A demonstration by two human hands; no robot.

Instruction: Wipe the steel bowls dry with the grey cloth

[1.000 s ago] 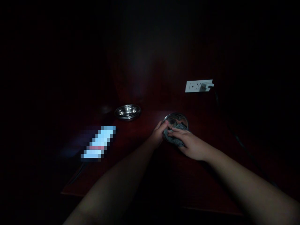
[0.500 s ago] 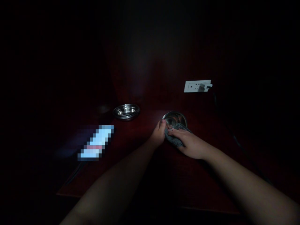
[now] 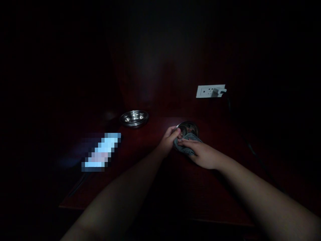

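The scene is very dark. My left hand (image 3: 168,141) grips the near left rim of a small steel bowl (image 3: 190,127) that is tilted toward me above a dark red wooden table (image 3: 155,174). My right hand (image 3: 202,154) presses a grey cloth (image 3: 185,149) against the bowl's near side, fingers closed over the cloth. The cloth hides the lower part of the bowl.
A second steel bowl (image 3: 134,118) stands on the table to the left, near the back. A lit, blurred screen (image 3: 101,152) lies further left. A white wall socket (image 3: 210,91) with a plug and a dark cable running down is at the back right.
The bowl has tipped a little more toward me and both hands have shifted slightly left on it. The cloth stays pressed to the bowl.
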